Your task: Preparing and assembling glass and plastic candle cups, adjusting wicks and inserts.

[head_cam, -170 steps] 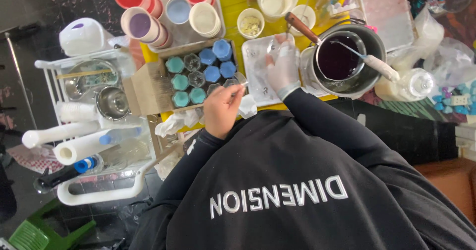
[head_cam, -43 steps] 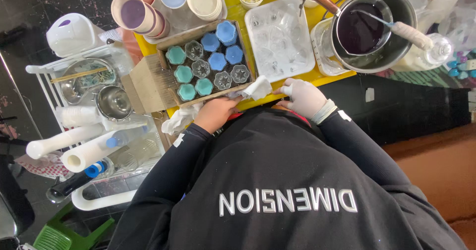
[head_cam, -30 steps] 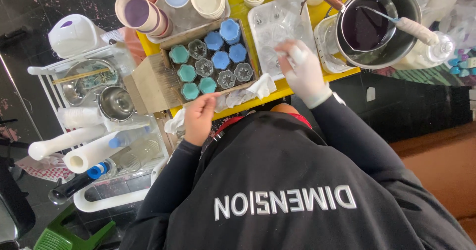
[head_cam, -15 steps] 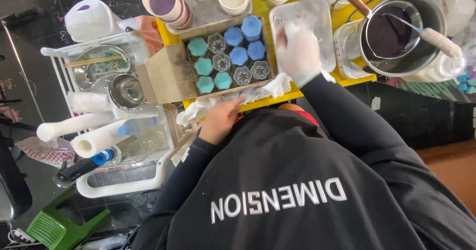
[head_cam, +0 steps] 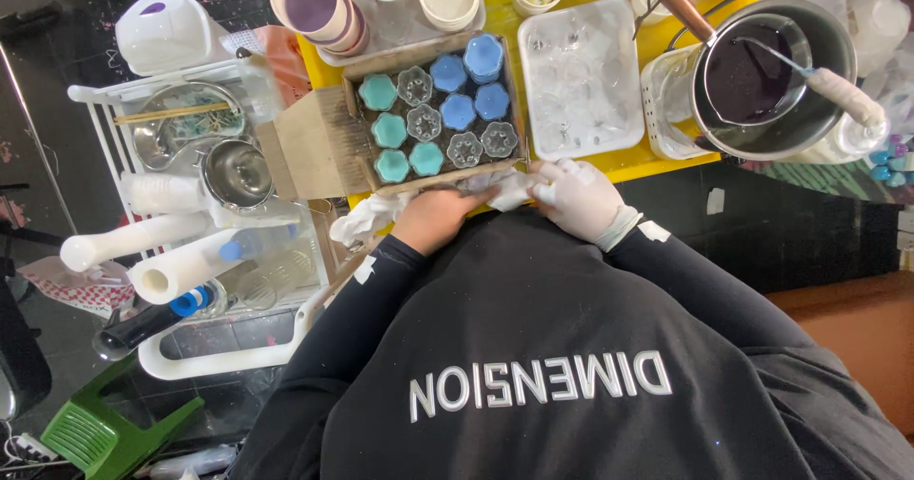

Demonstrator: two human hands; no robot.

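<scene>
Cloth (head_cam: 505, 190), white and crumpled, lies at the yellow table (head_cam: 657, 164) edge, gripped between both hands: bare left hand (head_cam: 433, 218) closed on one end, gloved right hand (head_cam: 576, 199) pinching the other. Beyond, cardboard box (head_cam: 319, 142) of flower-shaped moulds (head_cam: 447, 113).

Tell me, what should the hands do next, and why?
Probably finish wiping the gloved right hand on the white cloth before reaching out again. Both hands meet on that cloth at the table's near edge: the right one pinches it and the bare left hand rests on it. The box of moulds sits just beyond.
</scene>
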